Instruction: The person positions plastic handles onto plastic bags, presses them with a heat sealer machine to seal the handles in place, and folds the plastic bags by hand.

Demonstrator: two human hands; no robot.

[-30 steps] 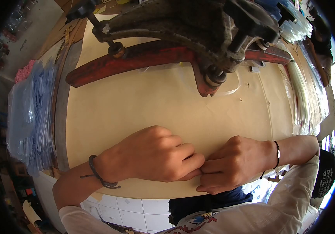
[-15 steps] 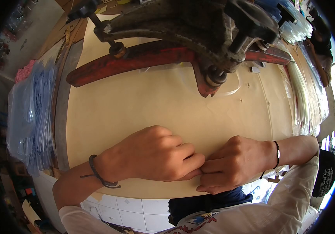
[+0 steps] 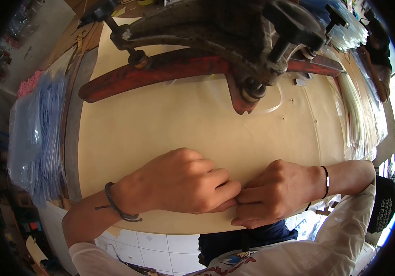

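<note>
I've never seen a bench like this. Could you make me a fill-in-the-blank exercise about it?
1. The long bar on the machine is mostly coloured ____.
2. The stack of bluish plastic sheets is on the ____ side of the picture.
3. The left hand and right hand are at the ____ (near/far) edge of the tan surface.
4. The cord of the bracelet on the right wrist is ____.

Missing words: red; left; near; black.
</note>
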